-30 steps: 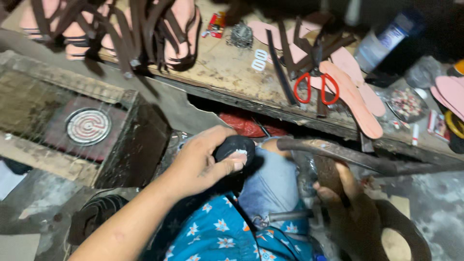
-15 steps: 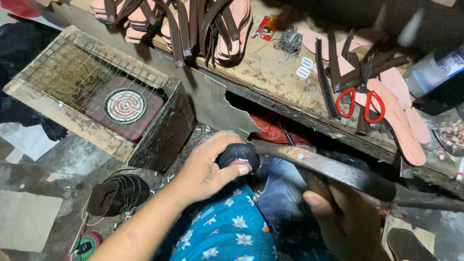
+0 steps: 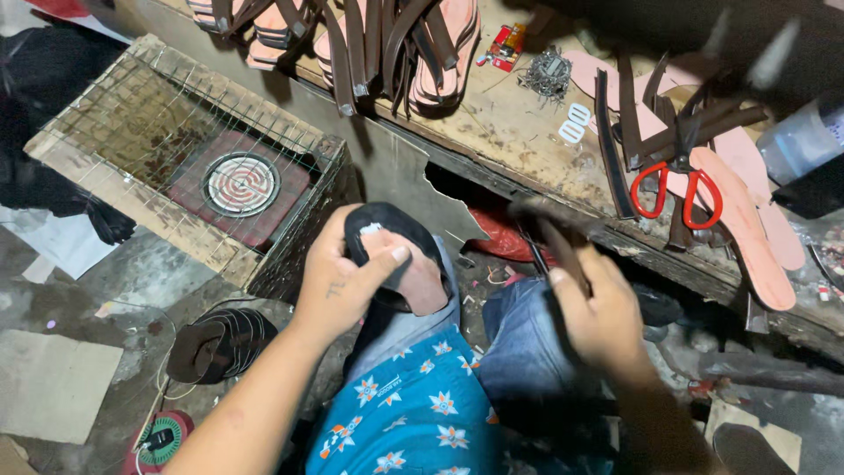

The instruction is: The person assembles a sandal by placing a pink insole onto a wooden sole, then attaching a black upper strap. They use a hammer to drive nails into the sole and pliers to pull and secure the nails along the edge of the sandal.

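The left hand (image 3: 347,268) pins a dark sole (image 3: 391,255) on the knee, thumb across it; the right hand (image 3: 598,303) grips a blurred tool (image 3: 549,230) (likely a hammer). A mis-aimed blow could hit that thumb.

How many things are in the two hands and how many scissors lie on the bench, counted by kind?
Black sandal sole, held by the left hand: 1
Blurred dark tool, held by the right hand: 1
Red-handled scissors on the workbench: 1
Total: 3
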